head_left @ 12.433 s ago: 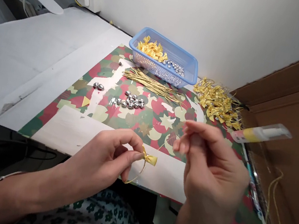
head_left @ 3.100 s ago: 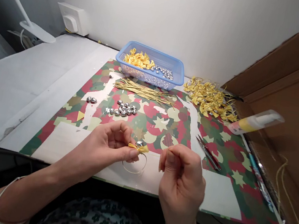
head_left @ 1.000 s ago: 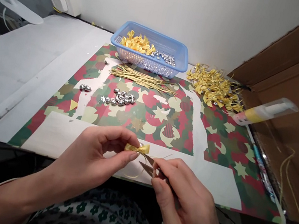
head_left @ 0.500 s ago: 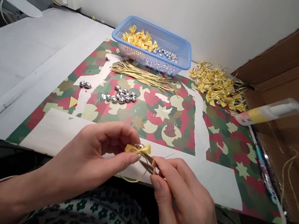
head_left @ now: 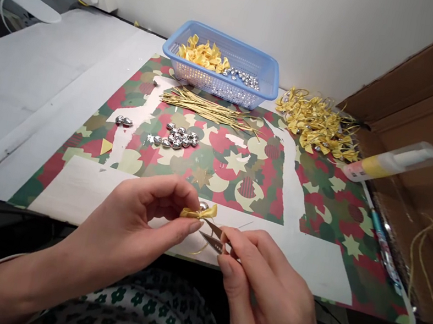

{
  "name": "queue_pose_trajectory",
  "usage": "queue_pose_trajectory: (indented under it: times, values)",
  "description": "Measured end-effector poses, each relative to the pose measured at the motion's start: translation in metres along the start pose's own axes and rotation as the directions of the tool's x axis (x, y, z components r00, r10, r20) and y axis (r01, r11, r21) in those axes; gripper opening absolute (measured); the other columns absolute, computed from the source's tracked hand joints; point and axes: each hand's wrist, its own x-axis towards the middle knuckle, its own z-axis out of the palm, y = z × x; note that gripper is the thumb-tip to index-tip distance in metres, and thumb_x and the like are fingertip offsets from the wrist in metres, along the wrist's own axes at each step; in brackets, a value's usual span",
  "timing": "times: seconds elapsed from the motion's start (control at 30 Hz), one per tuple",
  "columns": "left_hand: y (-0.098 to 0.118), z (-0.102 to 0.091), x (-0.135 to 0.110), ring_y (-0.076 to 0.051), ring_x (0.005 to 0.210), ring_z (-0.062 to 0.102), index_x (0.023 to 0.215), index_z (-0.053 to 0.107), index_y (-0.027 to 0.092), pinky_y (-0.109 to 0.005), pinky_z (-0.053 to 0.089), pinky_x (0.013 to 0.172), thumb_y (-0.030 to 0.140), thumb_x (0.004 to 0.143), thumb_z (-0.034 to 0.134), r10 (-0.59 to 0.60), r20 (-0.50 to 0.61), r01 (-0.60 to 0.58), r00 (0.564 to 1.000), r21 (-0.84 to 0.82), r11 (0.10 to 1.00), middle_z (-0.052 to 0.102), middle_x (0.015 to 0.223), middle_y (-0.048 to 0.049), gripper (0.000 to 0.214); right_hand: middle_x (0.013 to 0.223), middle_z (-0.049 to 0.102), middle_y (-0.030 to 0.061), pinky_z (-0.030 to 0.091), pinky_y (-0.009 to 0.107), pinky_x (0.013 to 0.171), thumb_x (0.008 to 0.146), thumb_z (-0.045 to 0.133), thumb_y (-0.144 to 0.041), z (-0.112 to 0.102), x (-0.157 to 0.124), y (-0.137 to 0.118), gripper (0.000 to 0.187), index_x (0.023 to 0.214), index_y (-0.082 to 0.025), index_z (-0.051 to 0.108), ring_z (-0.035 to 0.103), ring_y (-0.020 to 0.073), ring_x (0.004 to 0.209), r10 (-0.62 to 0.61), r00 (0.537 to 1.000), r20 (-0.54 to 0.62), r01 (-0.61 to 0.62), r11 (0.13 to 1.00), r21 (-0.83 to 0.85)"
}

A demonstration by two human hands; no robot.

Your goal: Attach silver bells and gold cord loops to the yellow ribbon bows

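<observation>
Between the thumb and fingers of my left hand (head_left: 151, 223) is a small yellow ribbon bow (head_left: 204, 213), with a silver bead (head_left: 203, 205) behind it. A thin yellow cord (head_left: 199, 248) loops down below the bow. My right hand (head_left: 269, 288) is closed around small scissors (head_left: 212, 236), their handles mostly hidden by the fingers. The blades are parted and point left, the upper tip close under the bow; whether it touches cannot be made out.
Several silver beads (head_left: 178, 138) lie ahead on the patterned paper (head_left: 267, 182), below a bundle of yellow cords (head_left: 204, 108). A blue basket (head_left: 270, 85) holds bows and beads. Finished-looking bows are heaped (head_left: 316, 121) at right, near a bottle (head_left: 392, 162) and cardboard (head_left: 431, 105).
The bow has tilted in my left fingers, showing more of the silver bead. The scissor blades have spread slightly wider, with the upper tip nearer the bow. The cord loop has shifted.
</observation>
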Motion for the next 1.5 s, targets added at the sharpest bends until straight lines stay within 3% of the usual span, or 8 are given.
queue_pose_trajectory:
  times: [0.2, 0.43, 0.63, 0.87, 1.07, 1.3, 1.5]
  values:
    - [0.006, 0.002, 0.000, -0.012, 0.069, 0.066, 0.081, 0.069, 0.019, -0.016, 0.055, 0.063, 0.016, 0.083, 0.074, 0.007, 0.027, -0.007, 1.000, -0.019, 1.000, 0.069, 0.076, 0.0018, 0.007, 0.093, 0.063, 0.0063, 0.052, 0.028, 0.063, 0.102, 0.049, -0.014, 0.003, 0.003, -0.001, 0.025, 0.124, -0.016, 0.062, 0.063, 0.0168, 0.077, -0.013, 1.000, -0.002, 0.013, 0.999, 0.032]
    - [0.006, 0.000, 0.001, -0.011, 0.070, 0.064, 0.083, 0.069, 0.017, -0.016, 0.053, 0.062, 0.017, 0.085, 0.075, -0.101, 0.117, 0.115, 0.988, -0.118, 0.986, 0.070, 0.076, 0.0011, 0.006, 0.091, 0.062, 0.0062, 0.051, 0.027, 0.061, 0.103, 0.047, -0.014, 0.006, 0.003, -0.001, 0.025, 0.121, -0.016, 0.063, 0.061, 0.0170, 0.076, 0.011, 1.000, 0.003, -0.011, 0.998, 0.057]
    - [0.005, 0.000, 0.000, -0.010, 0.071, 0.067, 0.084, 0.069, 0.019, -0.014, 0.055, 0.064, 0.014, 0.082, 0.076, -0.055, 0.037, 0.058, 0.998, -0.096, 0.994, 0.071, 0.078, 0.0026, 0.009, 0.090, 0.061, 0.0061, 0.050, 0.027, 0.061, 0.102, 0.048, -0.013, 0.006, 0.001, 0.000, 0.024, 0.121, -0.016, 0.063, 0.060, 0.0166, 0.074, 0.012, 1.000, -0.025, -0.011, 0.999, 0.034]
    - [0.005, 0.003, -0.002, -0.009, 0.071, 0.068, 0.088, 0.069, 0.021, -0.013, 0.056, 0.064, 0.010, 0.082, 0.072, 0.020, 0.025, -0.019, 0.999, -0.020, 1.000, 0.070, 0.079, 0.0038, 0.013, 0.093, 0.062, 0.0069, 0.050, 0.027, 0.062, 0.101, 0.050, -0.013, 0.006, 0.002, 0.000, 0.025, 0.123, -0.015, 0.062, 0.061, 0.0167, 0.076, -0.014, 1.000, -0.020, 0.014, 1.000, 0.004]
    - [0.002, 0.001, -0.001, -0.009, 0.072, 0.065, 0.092, 0.068, 0.022, -0.013, 0.055, 0.065, 0.013, 0.083, 0.075, -0.018, 0.056, 0.021, 0.998, -0.057, 0.998, 0.068, 0.079, 0.0036, 0.015, 0.088, 0.062, 0.0070, 0.049, 0.027, 0.059, 0.102, 0.048, -0.013, 0.009, 0.005, 0.000, 0.024, 0.118, -0.012, 0.067, 0.061, 0.0159, 0.071, -0.026, 0.998, -0.054, 0.027, 1.000, 0.015]
    - [0.001, -0.001, 0.000, -0.010, 0.073, 0.063, 0.094, 0.067, 0.023, -0.013, 0.053, 0.065, 0.019, 0.087, 0.078, -0.079, 0.124, 0.099, 0.989, -0.158, 0.982, 0.067, 0.080, 0.0032, 0.014, 0.084, 0.060, 0.0049, 0.045, 0.026, 0.056, 0.102, 0.047, -0.012, 0.015, 0.009, 0.001, 0.023, 0.111, -0.013, 0.068, 0.057, 0.0146, 0.068, 0.006, 0.995, -0.100, 0.007, 0.991, 0.131]
    - [0.001, -0.002, 0.001, -0.010, 0.074, 0.064, 0.095, 0.067, 0.023, -0.013, 0.054, 0.065, 0.019, 0.085, 0.080, -0.082, 0.096, 0.096, 0.992, -0.150, 0.984, 0.068, 0.079, 0.0037, 0.017, 0.083, 0.061, 0.0019, 0.046, 0.023, 0.058, 0.102, 0.049, -0.013, 0.013, 0.007, 0.000, 0.018, 0.099, -0.019, 0.066, 0.059, 0.0122, 0.069, 0.054, 0.989, -0.137, -0.022, 0.974, 0.226]
